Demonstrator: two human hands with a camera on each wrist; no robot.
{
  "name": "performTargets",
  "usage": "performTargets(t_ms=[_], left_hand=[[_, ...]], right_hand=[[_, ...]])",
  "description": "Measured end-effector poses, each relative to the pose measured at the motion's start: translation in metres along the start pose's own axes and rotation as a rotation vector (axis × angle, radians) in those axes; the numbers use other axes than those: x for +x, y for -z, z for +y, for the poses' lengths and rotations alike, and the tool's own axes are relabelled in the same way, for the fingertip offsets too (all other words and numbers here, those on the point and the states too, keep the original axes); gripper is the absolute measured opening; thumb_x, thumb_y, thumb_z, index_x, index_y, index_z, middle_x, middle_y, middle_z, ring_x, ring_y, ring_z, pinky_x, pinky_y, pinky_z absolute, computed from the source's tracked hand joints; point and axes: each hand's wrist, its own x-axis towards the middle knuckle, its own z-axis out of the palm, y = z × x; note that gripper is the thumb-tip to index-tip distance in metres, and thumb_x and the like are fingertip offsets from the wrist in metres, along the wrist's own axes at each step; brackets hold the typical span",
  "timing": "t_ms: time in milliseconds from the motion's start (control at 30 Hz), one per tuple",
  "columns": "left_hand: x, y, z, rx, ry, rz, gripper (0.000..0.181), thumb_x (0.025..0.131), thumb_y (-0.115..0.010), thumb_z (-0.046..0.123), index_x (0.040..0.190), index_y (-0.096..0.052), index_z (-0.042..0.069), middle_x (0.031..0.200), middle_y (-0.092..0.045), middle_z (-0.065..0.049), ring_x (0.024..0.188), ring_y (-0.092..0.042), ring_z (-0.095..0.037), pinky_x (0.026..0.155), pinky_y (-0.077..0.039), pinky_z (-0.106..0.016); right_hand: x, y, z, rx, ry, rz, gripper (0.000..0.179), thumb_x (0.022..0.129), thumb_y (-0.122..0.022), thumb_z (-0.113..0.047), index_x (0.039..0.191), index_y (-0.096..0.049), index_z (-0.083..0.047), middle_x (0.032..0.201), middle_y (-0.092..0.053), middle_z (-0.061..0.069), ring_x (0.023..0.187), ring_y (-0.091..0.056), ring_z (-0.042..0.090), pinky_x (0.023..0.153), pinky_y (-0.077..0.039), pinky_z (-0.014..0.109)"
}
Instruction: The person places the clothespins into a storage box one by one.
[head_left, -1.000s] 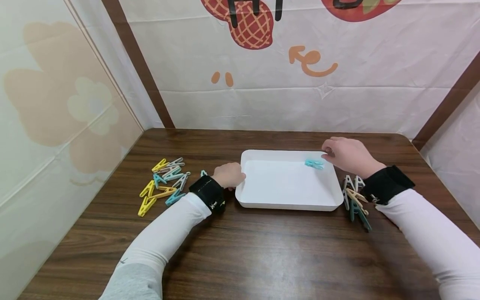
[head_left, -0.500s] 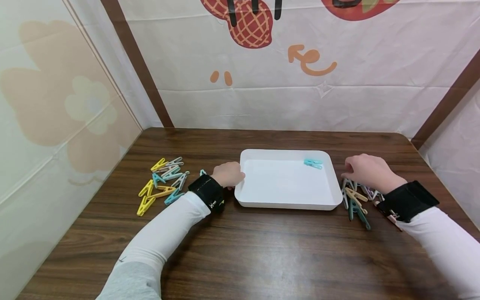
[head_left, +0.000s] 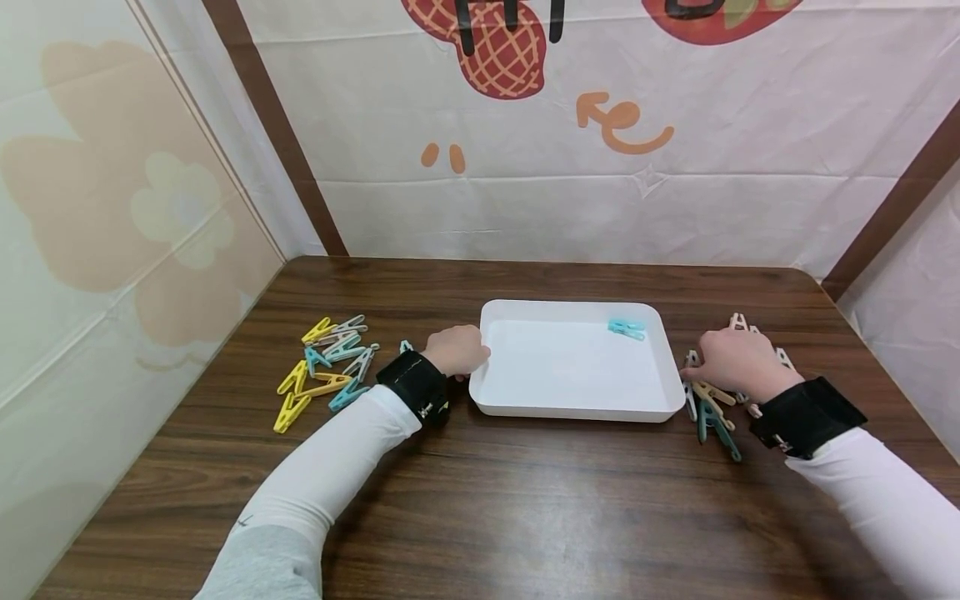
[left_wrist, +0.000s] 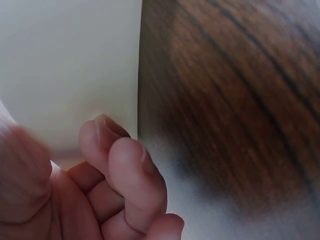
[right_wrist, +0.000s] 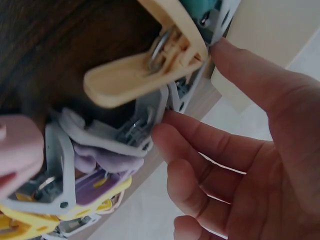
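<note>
My left hand grips the left rim of a white rectangular tray; in the left wrist view its fingers curl against the tray wall. One light-blue clothespin lies inside the tray, towards the back right. My right hand reaches down over a pile of clothespins right of the tray. In the right wrist view, the thumb and forefinger are spread at a grey clothespin, fingertips right at it. Beside it lie a beige clothespin, a purple clothespin and a yellow clothespin.
Several yellow, blue and grey clothespins lie scattered left of my left forearm. A dark green clothespin is at the near end of the right pile. The brown wooden table ends at a white printed cloth.
My right hand has moved from the tray's back right corner, out to the right and then down to the clothespin pile. The left hand has stayed on the tray rim.
</note>
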Motion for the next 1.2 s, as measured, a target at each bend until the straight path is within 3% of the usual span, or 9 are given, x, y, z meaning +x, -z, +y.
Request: performTargets(t_ms=[367, 733, 900, 1033, 1200], left_hand=[[-0.003, 0.001, 0.000, -0.003, -0.011, -0.003, 0.029, 0.101, -0.045, 0.025, 0.085, -0.061, 0.008, 0.064, -0.062, -0.005, 0.053, -0.061, -0.016, 0.058, -0.043, -0.033], [-0.002, 0.001, 0.000, -0.001, -0.008, 0.001, 0.030, 0.100, -0.044, 0.025, 0.080, -0.060, 0.009, 0.061, -0.061, -0.004, 0.052, -0.061, -0.016, 0.059, -0.043, -0.033], [-0.003, 0.000, -0.002, -0.012, -0.037, 0.009, 0.030, 0.099, -0.044, 0.022, 0.079, -0.061, 0.009, 0.061, -0.062, -0.004, 0.051, -0.061, -0.016, 0.055, -0.043, -0.033], [-0.003, 0.000, -0.003, -0.016, -0.048, 0.019, 0.030, 0.099, -0.044, 0.022, 0.079, -0.062, 0.009, 0.061, -0.062, -0.004, 0.050, -0.061, -0.015, 0.055, -0.044, -0.033], [-0.001, -0.001, -0.003, -0.021, -0.043, 0.018, 0.029, 0.099, -0.044, 0.022, 0.081, -0.062, 0.008, 0.063, -0.063, -0.005, 0.051, -0.061, -0.016, 0.055, -0.044, -0.033]], right_hand=[[0.003, -0.006, -0.006, 0.014, 0.014, 0.027, 0.036, 0.084, -0.073, -0.025, 0.058, -0.049, -0.015, 0.053, -0.045, -0.003, 0.047, -0.045, 0.015, 0.046, -0.033, 0.029], [0.006, -0.007, -0.009, 0.027, -0.004, 0.007, 0.028, 0.085, -0.072, -0.024, 0.065, -0.055, -0.012, 0.056, -0.051, -0.003, 0.050, -0.048, 0.015, 0.047, -0.035, 0.031], [0.008, -0.005, -0.005, 0.091, -0.023, -0.004, 0.021, 0.088, -0.068, -0.024, 0.082, -0.063, -0.005, 0.065, -0.056, 0.000, 0.055, -0.050, 0.016, 0.049, -0.037, 0.032], [0.010, 0.000, -0.002, 0.155, -0.028, 0.059, 0.025, 0.089, -0.065, -0.020, 0.095, -0.061, 0.004, 0.071, -0.059, 0.004, 0.056, -0.051, 0.017, 0.052, -0.040, 0.034], [0.011, 0.011, -0.004, 0.238, -0.050, 0.112, 0.028, 0.090, -0.064, -0.016, 0.100, -0.057, 0.009, 0.078, -0.059, 0.012, 0.060, -0.051, 0.020, 0.055, -0.042, 0.036]])
